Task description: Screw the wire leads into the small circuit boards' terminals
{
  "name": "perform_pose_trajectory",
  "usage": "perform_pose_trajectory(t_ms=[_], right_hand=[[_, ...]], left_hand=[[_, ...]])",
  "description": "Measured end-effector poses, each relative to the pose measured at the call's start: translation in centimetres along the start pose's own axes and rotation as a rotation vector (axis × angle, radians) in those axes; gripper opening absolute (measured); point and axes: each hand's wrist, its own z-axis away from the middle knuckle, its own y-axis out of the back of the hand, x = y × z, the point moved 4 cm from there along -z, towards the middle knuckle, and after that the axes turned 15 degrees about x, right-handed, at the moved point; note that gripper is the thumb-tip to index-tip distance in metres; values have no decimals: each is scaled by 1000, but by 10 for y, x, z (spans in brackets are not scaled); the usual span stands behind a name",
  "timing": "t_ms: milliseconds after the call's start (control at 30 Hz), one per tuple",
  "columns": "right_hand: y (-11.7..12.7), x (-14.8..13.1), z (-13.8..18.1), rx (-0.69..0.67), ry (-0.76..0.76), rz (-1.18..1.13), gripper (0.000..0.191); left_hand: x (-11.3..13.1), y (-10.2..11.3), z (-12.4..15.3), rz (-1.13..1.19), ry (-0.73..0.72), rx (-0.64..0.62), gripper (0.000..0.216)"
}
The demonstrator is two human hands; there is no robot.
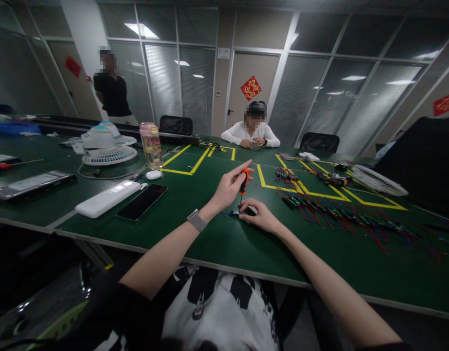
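My left hand [227, 189], with a watch on its wrist, is closed around the orange and black handle of a screwdriver [244, 184]. The screwdriver stands nearly upright, its shaft pointing down at a small dark electronic part [236, 213] on the green table [195, 229]. From the other side, the fingertips of my right hand [260, 217] pinch this part against the tabletop. Its exact kind is too small to tell, and my fingers cover some of it. A thin blue wire seems to come out of its left side.
Left of my hands lie a phone [143, 202], a white power bank [107, 198], a bottle [151, 146] and fan parts [109, 152]. To the right are several wired circuit boards [341, 217] and yellow tape outlines [261, 176]. A person [250, 131] sits opposite; another [112, 92] stands behind.
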Motion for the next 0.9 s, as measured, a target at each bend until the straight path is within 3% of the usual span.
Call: perform_pose_trajectory(t_ms=[67,200,433,633,800,900], right_hand=[[0,0,0,2,-3,0,12],[0,-1,0,2,-4,11,12],[0,-2,-1,-12,0,9,11],[0,-2,-1,-9,-9,14,11],[0,-2,-1,-15,11,15,11],[1,-3,-1,-16,22,26,11]], left_hand=[[-1,0,-1,29,25,9,38],[3,5,-3,-68,-68,82,31],[1,2,-3,138,92,-12,37],[6,9,-4,-106,-99,123,27],[1,3,-3,13,8,19,35],[2,7,-2,-100,-60,126,30]])
